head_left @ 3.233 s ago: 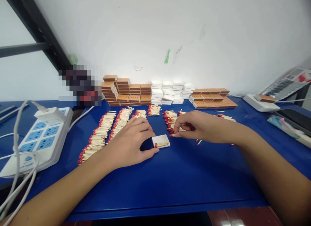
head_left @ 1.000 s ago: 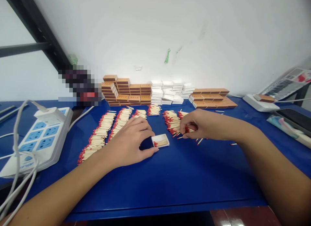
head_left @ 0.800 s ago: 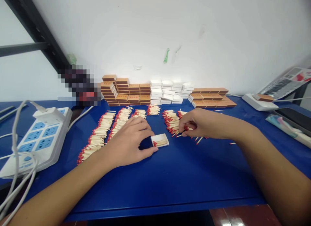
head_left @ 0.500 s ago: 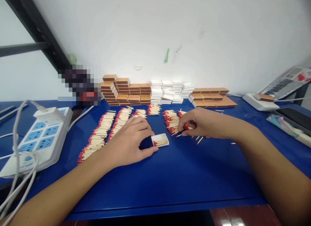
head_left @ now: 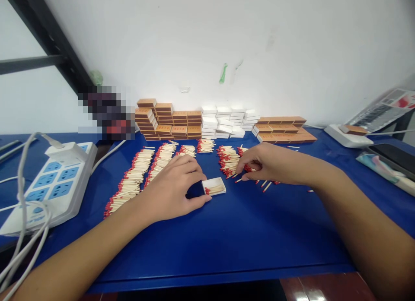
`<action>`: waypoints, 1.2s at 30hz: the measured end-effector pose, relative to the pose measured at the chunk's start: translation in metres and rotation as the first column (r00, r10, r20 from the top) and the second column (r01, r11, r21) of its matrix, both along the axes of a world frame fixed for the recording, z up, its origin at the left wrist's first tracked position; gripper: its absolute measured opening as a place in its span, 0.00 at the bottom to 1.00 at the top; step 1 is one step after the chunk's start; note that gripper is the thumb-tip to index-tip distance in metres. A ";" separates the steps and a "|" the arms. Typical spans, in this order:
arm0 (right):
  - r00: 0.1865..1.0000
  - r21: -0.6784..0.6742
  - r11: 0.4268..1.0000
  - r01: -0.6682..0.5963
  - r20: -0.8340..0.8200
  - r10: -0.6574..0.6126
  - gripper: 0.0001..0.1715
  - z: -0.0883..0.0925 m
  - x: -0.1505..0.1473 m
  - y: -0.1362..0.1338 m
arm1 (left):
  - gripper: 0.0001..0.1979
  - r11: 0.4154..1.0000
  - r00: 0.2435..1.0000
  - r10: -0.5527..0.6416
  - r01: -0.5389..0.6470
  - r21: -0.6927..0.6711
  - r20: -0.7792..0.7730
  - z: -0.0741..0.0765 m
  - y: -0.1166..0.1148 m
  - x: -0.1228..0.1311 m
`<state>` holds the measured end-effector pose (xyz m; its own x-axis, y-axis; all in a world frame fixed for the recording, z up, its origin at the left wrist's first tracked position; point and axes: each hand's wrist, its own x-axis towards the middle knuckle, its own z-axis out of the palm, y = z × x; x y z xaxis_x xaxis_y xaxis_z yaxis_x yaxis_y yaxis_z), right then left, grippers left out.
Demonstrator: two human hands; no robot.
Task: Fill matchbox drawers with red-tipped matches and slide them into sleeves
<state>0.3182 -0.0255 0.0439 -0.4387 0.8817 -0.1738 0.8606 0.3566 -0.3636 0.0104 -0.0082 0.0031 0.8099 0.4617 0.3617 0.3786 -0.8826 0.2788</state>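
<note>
My left hand rests on the table, with thumb and forefinger closed on the left end of a small white matchbox tray. Several red-tipped matches lie in the tray. To the right, my right hand reaches down to a heap of loose matches. Its fingers are curled, thumb and forefinger pinched together at a single match by the heap's near edge. The other fingertips are hidden behind the hand.
Rows of matches lie at left, partly behind my left forearm. Along the wall stand brown matchboxes, white trays and more brown boxes. A power strip with cables is left; a phone lies right.
My right hand has shifted very slightly left at the heap. The left hand and the tray stay in place.
</note>
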 end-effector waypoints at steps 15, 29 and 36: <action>1.000 -0.059 0.998 -0.013 -0.013 0.013 0.10 -0.006 -0.002 -0.003 | 0.10 1.000 1.000 -0.004 0.004 0.001 -0.001 -0.002 0.000 0.000; 0.993 0.198 0.980 0.000 -0.113 0.022 0.13 -0.008 -0.040 -0.020 | 0.11 1.000 1.000 0.000 0.000 0.009 -0.010 -0.001 -0.003 0.002; 1.000 0.089 0.996 -0.009 0.016 0.008 0.10 -0.002 -0.009 -0.003 | 0.10 1.000 1.000 -0.003 0.003 0.018 0.009 -0.002 -0.001 0.001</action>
<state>0.3091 -0.0282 0.0419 -0.4440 0.8903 -0.1014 0.8628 0.3942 -0.3165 0.0110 -0.0088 0.0006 0.8078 0.4529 0.3773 0.3736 -0.8885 0.2666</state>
